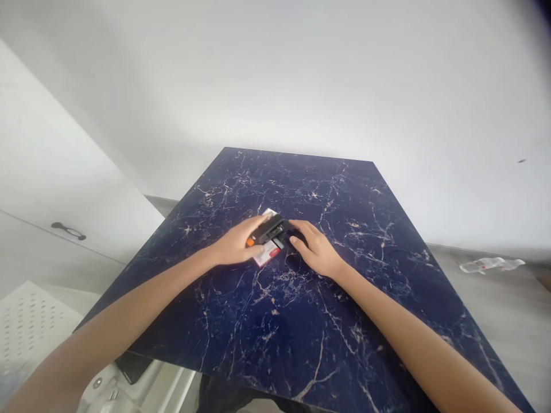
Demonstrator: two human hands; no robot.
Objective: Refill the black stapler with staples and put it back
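**A black tool (269, 230) in hand**

The left hand (235, 244) curls over it, above a white and red card (267, 254) on the blue marble table (301, 338). The right hand (314, 249) touches its dark end; is it gripping? Cannot tell. It looks light and stiff; hold its middle.

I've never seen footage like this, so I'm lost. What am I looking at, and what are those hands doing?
This picture comes from a camera worn on a person's head, looking forward and down, so the two arms reaching in are that person's own. No machine is involved. The surface is a dark blue marble-patterned table with pale veins. The left hand holds a black object with an orange tip, too covered to identify, above a white and red card or packet. The right hand sits against the object's other end.
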